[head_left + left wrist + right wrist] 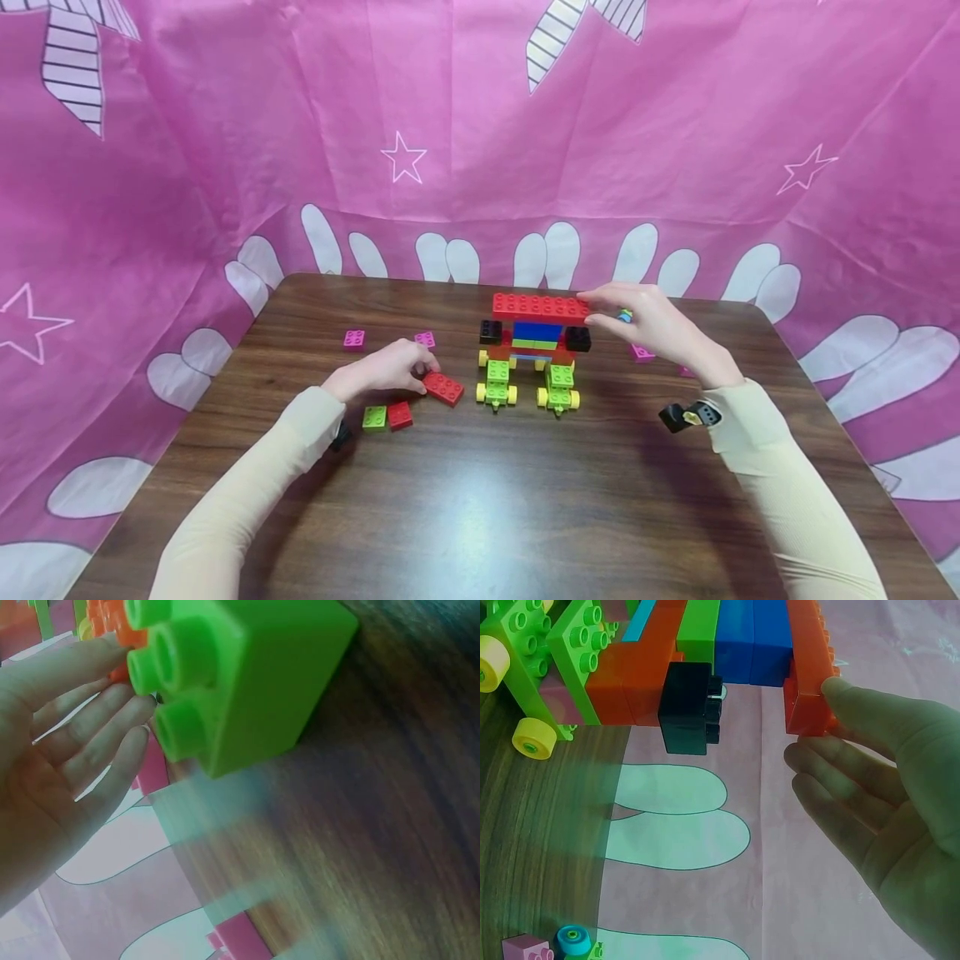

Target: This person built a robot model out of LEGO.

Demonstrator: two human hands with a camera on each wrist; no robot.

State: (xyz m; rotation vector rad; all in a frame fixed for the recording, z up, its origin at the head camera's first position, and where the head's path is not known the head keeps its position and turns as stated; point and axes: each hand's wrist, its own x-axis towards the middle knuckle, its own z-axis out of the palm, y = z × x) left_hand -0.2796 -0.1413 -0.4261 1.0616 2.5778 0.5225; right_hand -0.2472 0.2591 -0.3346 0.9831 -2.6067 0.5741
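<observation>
Apparently for steadiness, the right hand (651,323) pinches the red beam (538,309) crowning the wheeled build (536,333) at centre frame, while the left hand (384,369) grips a red brick (445,388), just left of centre.

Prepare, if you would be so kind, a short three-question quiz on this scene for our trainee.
1. Multiple choice: which hand is at one end of the long red beam?
A) the left
B) the right
C) neither
2. True or false: the small green brick lies beside the small red brick, not on top of it.
3. Fill in: the wheels on the two green pieces are ____.

Key: 1. B, the right hand; 2. True; 3. yellow.
</observation>
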